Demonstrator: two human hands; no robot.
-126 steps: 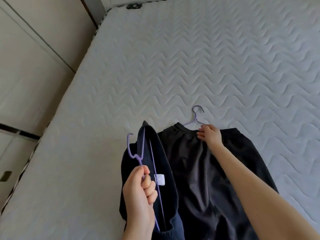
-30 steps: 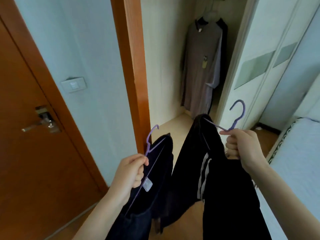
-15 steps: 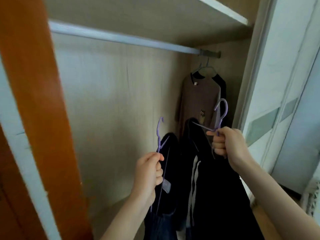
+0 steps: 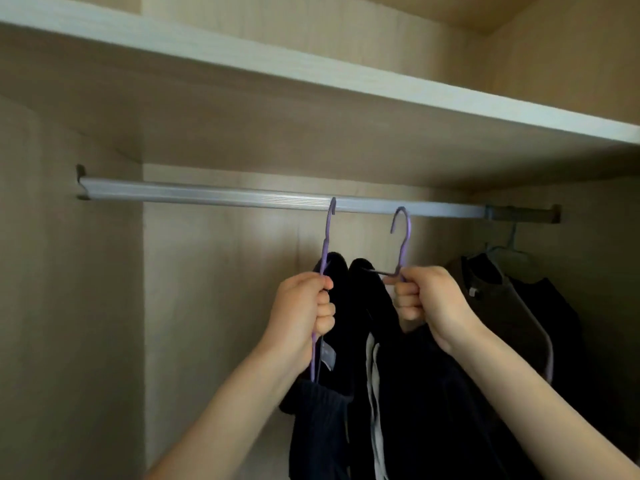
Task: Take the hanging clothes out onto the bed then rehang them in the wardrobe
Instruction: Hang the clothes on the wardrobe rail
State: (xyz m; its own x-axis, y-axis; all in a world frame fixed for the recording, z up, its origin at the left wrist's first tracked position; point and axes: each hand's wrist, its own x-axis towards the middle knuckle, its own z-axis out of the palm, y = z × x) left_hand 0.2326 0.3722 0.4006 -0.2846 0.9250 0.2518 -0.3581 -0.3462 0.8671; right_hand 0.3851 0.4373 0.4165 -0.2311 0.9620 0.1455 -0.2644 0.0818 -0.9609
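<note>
Two lifts just made | left hand (image 4: 304,306) grips left hanger (image 4: 325,244), right hand (image 4: 429,299) grips right hanger (image 4: 403,237) | hooks now at the rail (image 4: 207,194) | rehanging looks close

The rail (image 4: 242,197) is ribbed metal with a dull silvery sheen. The shelf (image 4: 311,74) and back panel (image 4: 214,271) look like pale wood-grain laminate, smooth and matt. The 2 thin purple hangers, left hanger (image 4: 325,244) and right hanger (image 4: 403,237), have a matt, plastic-looking coating. The navy garment (image 4: 322,420) is soft matt cloth, ribbed lower down; the black garment (image 4: 433,410) and brown garment (image 4: 502,313) are matt cloth too
</note>
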